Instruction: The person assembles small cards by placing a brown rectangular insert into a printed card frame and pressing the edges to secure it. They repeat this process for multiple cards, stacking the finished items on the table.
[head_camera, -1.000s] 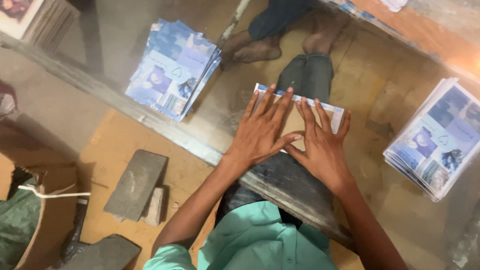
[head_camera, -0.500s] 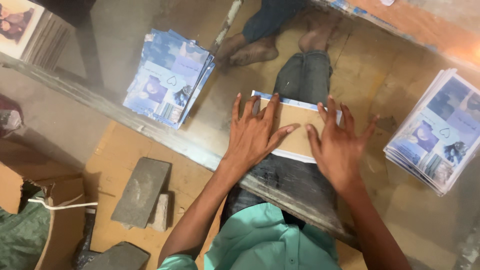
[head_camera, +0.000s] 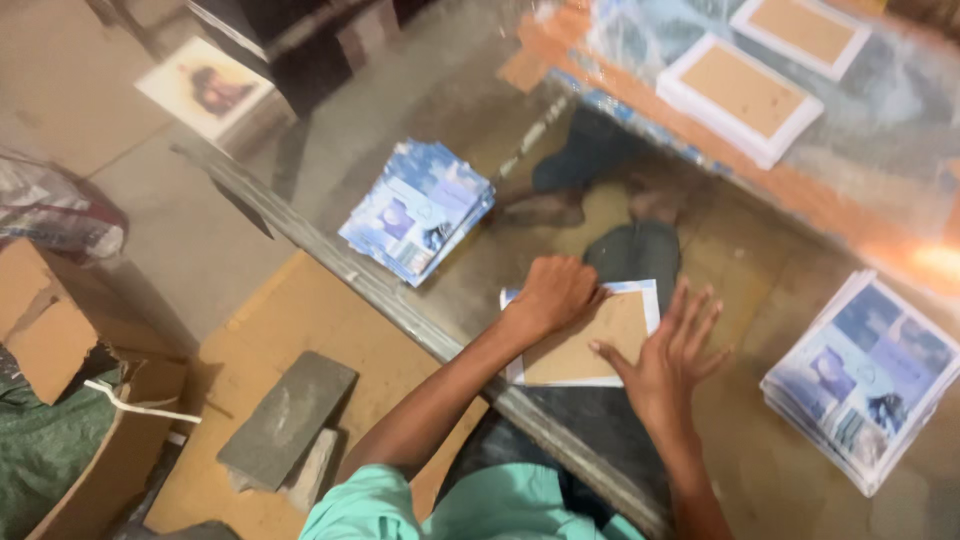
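One brown card (head_camera: 585, 340) lies on the glass bench (head_camera: 470, 270); left hand (head_camera: 555, 293) presses it clenched, right hand (head_camera: 668, 352) spread flat; both stacks (head_camera: 418, 210) wait

Short teal-green sleeves, dark trousers (arms bare, no jewellery visible).

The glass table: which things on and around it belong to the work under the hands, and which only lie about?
In use:
- brown card with white border
- left hand pressing it
- right hand at its edge

Lying about:
- blue printed stacks
- cardboard box
- grey slab
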